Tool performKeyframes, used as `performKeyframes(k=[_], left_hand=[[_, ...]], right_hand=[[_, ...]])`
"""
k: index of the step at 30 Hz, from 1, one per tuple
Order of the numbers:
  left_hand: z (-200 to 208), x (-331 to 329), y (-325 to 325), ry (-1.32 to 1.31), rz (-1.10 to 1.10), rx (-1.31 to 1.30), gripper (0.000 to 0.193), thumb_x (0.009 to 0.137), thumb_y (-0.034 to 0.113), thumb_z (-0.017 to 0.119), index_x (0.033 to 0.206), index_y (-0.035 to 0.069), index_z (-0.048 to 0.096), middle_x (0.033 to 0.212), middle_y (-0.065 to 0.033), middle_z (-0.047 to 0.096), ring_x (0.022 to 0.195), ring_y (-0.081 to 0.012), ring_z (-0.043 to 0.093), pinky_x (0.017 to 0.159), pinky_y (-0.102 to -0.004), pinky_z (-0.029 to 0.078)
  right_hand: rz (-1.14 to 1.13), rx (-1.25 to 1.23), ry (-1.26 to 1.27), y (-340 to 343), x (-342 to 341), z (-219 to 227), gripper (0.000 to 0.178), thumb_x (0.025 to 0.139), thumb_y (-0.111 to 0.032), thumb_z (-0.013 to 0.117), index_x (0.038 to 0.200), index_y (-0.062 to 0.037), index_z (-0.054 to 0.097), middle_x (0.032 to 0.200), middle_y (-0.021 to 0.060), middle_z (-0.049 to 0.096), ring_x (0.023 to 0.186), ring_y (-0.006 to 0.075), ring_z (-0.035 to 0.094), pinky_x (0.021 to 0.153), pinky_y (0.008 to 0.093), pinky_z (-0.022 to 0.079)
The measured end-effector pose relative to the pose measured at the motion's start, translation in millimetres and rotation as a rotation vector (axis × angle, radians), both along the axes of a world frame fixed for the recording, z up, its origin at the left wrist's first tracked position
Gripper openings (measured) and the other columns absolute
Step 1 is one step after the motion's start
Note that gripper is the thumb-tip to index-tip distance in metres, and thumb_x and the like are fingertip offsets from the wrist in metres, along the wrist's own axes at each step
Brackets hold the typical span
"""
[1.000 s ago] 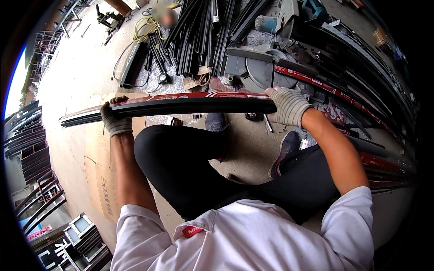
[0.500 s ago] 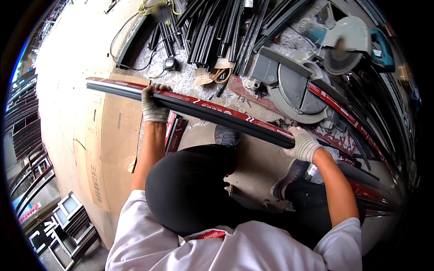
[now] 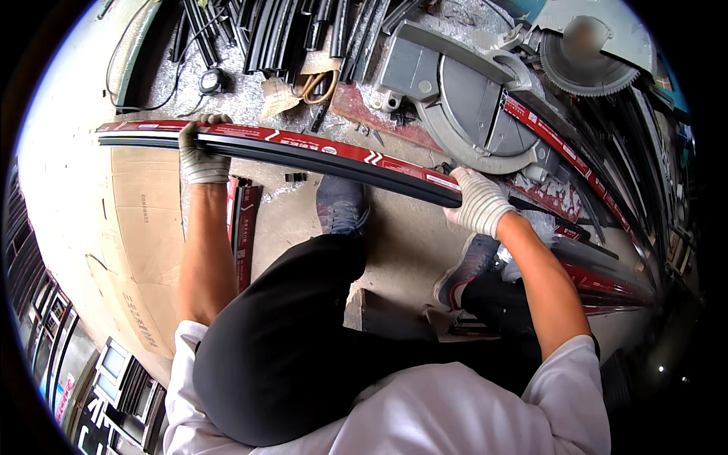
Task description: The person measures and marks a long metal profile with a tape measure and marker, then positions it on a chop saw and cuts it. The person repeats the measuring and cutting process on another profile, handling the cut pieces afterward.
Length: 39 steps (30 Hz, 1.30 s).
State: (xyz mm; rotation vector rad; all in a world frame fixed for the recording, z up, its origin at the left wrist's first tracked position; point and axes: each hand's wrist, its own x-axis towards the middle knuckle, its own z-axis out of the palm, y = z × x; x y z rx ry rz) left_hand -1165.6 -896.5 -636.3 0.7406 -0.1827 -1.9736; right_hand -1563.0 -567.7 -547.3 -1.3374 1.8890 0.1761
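Observation:
Across my lap, held in the air, runs a long black metal profile with red printed film along its upper face. My left hand, in a striped knit glove, is wrapped round it near its left end. At the right end my right hand, gloved the same way, grips the tip. Beyond the profile stands a mitre saw with a grey round base and a toothed blade. Another red-filmed profile lies across the saw's base.
Flattened cardboard covers the floor at left. Cut black profiles lie in a pile at the back, near a tape measure. More red-filmed pieces lie by my left foot. Long profiles crowd the right side.
The view has shifted, so the saw and pile appear farther left. Both hands keep their hold on the profile, which now lies more level and a little left in the picture.

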Motion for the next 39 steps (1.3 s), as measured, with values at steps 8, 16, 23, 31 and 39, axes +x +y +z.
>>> performKeyframes(k=[8,16,23,31,39], left_hand=[[-12,22,-9,-0.033,0.089,0.079,0.021,0.081,0.013,0.069,0.092,-0.002,0.058,0.090,-0.0115,0.060,0.089,-0.0274,0.059,0.101,-0.0482,0.051],[-14,24,2,-0.127,0.069,0.094,0.026,0.084,0.015,0.070,0.099,-0.002,0.057,0.095,-0.0127,0.060,0.095,-0.0291,0.060,0.103,-0.0482,0.049],[6,-7,9,-0.167,0.161,0.055,0.026,0.081,0.014,0.075,0.101,0.000,0.065,0.104,-0.0152,0.069,0.094,-0.0299,0.066,0.102,-0.0497,0.052],[28,-59,-29,-0.093,0.035,0.017,0.032,0.085,0.016,0.076,0.109,-0.001,0.063,0.107,-0.0184,0.071,0.107,-0.0346,0.068,0.106,-0.0509,0.052],[-9,-71,-47,-0.240,0.003,0.078,0.024,0.091,0.025,0.077,0.103,0.010,0.063,0.097,-0.0077,0.072,0.093,-0.0287,0.070,0.096,-0.0507,0.057]], right_hand=[[0.022,0.065,-0.019,-8,19,-8,0.052,0.076,-0.031,0.078,0.116,-0.0029,0.060,0.111,0.0235,0.066,0.108,0.0400,0.065,0.097,0.0458,0.052],[0.074,-0.037,0.024,14,40,-38,0.058,0.078,-0.033,0.077,0.125,-0.0060,0.057,0.114,0.0199,0.066,0.110,0.0359,0.064,0.099,0.0453,0.051],[0.036,-0.226,0.108,17,22,-33,0.064,0.072,-0.026,0.084,0.124,-0.0038,0.054,0.113,0.0202,0.063,0.112,0.0388,0.060,0.100,0.0479,0.049],[-0.010,-0.503,0.212,0,-19,-43,0.068,0.065,-0.017,0.085,0.122,0.0023,0.052,0.107,0.0244,0.060,0.104,0.0447,0.059,0.094,0.0520,0.050],[-0.021,-0.488,0.263,-28,-31,-53,0.064,0.067,-0.016,0.085,0.119,0.0003,0.053,0.109,0.0240,0.060,0.104,0.0441,0.059,0.093,0.0517,0.050]])
